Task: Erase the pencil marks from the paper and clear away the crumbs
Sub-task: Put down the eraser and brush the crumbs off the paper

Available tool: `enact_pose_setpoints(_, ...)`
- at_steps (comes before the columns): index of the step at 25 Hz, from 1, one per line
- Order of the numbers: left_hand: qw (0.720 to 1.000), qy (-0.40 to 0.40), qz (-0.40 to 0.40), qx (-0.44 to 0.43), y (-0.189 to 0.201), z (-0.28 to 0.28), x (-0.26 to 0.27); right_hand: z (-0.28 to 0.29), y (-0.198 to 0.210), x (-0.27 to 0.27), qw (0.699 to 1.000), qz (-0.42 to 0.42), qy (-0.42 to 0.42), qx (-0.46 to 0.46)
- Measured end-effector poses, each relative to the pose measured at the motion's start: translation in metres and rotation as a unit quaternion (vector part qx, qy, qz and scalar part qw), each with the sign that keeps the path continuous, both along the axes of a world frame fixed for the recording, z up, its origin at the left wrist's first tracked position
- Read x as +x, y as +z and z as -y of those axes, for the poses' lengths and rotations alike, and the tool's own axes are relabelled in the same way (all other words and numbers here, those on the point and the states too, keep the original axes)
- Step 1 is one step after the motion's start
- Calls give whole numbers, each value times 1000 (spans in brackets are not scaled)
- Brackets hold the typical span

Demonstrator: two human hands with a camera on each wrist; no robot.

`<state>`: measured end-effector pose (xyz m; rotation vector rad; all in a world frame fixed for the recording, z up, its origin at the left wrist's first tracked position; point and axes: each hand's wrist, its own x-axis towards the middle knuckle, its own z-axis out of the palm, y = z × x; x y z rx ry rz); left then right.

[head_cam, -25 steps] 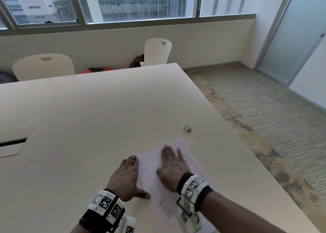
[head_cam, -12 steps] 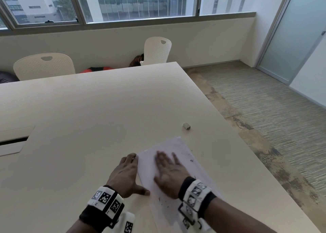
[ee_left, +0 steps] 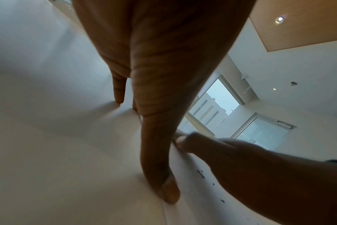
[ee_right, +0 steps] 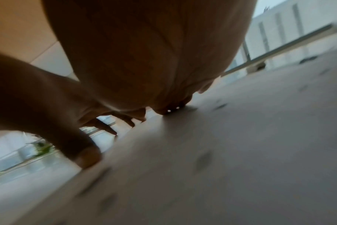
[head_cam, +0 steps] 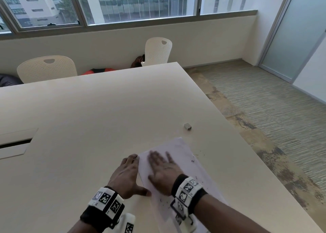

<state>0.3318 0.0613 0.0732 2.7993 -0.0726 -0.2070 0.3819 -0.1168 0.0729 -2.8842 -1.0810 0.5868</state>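
Head view: thin white rectangular paper sheet [head_cam: 181,162] lies skewed near the right edge of the large cream laminate table [head_cam: 105,119]. Left hand [head_cam: 126,175] sits flat at the sheet's left edge, thumb tip on its near-left margin, fingers straight, gripping nothing; my read is it pins the sheet so it can't slide. Right hand [head_cam: 163,169] lies palm-down on the sheet, fingers spread and blurred, holding nothing; looks like a brushing stroke for the crumbs. Dark eraser crumbs [head_cam: 193,160] are scattered at the sheet's right edge and on its near part. Small grey block eraser [head_cam: 187,126] lies beyond the sheet's far corner, apart from both hands, presumably parked since the rubbing is done; I see no clear pencil marks. Room: two cream perforated plastic chairs [head_cam: 46,67] past the table's far edge, window strip behind them, striped carpet right of the table, frosted glass door far right.

Left wrist view: left thumb presses down just at the sheet's edge [ee_left: 185,202], fingertips planted on the table further out, nothing clasped. Right forearm crosses over the sheet; crumbs [ee_left: 201,173] lie beside it.

Right wrist view: heavily blurred. Right palm [ee_right: 144,53] low over the sheet, fingertips touching it, empty. Smeared crumb specks [ee_right: 203,158] on the sheet.
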Motion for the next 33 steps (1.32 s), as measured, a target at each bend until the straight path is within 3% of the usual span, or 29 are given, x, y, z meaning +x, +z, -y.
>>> enact_pose_setpoints(3,1000,2,-1,0,0,1,0,39,11,18,974,2,-193,-119)
enact_pose_setpoints(4,1000,5,-2,-1,0,1,0,42,17,18,967,18,-213,-139)
enact_pose_setpoints(6,1000,9,-8,-1,-1,1,0,28,20,13,988,39,-138,-63)
enact_pose_setpoints(8,1000,8,-10,5,-1,1,0,2,17,-1,1000,-1,-9,17)
enact_pose_setpoints(10,1000,4,-9,11,-1,1,1,-5,7,-16,998,-25,64,15)
enact_pose_setpoints(11,1000,5,-8,10,-1,1,1,6,5,-17,998,-16,52,-3)
enact_pose_setpoints(16,1000,12,-15,6,-1,2,0,73,9,-5,978,20,-182,-100)
enact_pose_setpoints(17,1000,13,-18,6,-1,3,0,68,11,-9,982,37,-172,-70)
enact_pose_setpoints(19,1000,9,-19,13,0,4,1,40,11,-29,997,42,-54,30)
enact_pose_setpoints(21,1000,9,-20,18,1,4,1,17,3,-57,997,4,57,57)
enact_pose_setpoints(22,1000,10,-21,18,1,4,1,21,1,-60,996,4,72,49)
enact_pose_setpoints(28,999,14,-26,17,1,4,2,120,-5,-10,988,84,-132,-9)
enact_pose_setpoints(30,999,14,-26,20,1,5,3,102,-3,-26,988,105,-102,56)
enact_pose_setpoints(33,999,11,-27,20,1,5,3,53,-13,-73,985,76,53,146)
